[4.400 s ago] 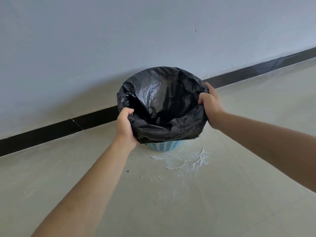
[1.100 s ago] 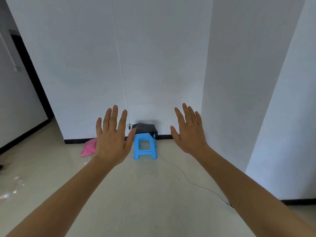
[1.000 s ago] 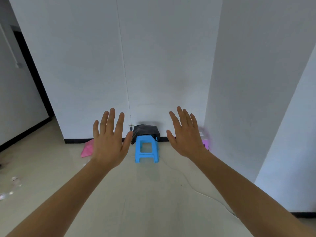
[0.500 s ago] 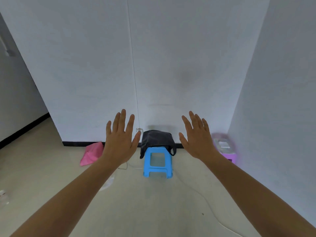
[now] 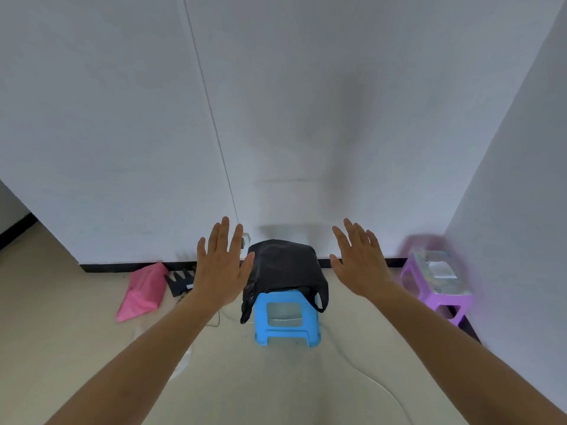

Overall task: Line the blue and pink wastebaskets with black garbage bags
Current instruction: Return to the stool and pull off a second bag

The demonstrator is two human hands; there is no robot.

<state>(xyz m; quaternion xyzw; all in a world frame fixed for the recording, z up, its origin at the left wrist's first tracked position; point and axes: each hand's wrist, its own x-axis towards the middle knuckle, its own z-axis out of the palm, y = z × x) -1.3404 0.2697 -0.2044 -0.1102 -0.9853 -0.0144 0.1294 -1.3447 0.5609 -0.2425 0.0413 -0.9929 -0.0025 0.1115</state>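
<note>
A: Head view. Both arms reach forward, palms down and away. Left hand (image 5: 219, 269) flat, fingers (image 5: 223, 233) spread apart, gripping nothing. Right hand (image 5: 357, 262) the same: fingers (image 5: 352, 236) splayed, empty.

B: And the bags?

A: A black bag (image 5: 283, 268) lies draped over a blue stool (image 5: 287, 320), between the two hands as the camera sees it, but farther off, by the wall (image 5: 276, 118). Its edges hang down the stool's left and right sides; a loop dangles at the right. Neither hand touches it.

B: Wastebaskets?

A: Neither the blue nor the pink one can be made out here. A pink thing (image 5: 142, 291) lies on the floor (image 5: 61, 348) left of the stool, against the black baseboard (image 5: 122, 266). It looks flat and soft; what it is cannot be told.

B: Anything else about?

A: A dark object with prongs (image 5: 181, 279) just right of the pink thing, partly behind the left hand. A purple stool (image 5: 435, 289) stands to the right in the corner, blurred, with something pale on its seat. A thin white cord (image 5: 377, 384) runs over the floor from near the blue stool toward the lower right. A small wall socket (image 5: 245, 240) shows just beside the left fingertips.
</note>
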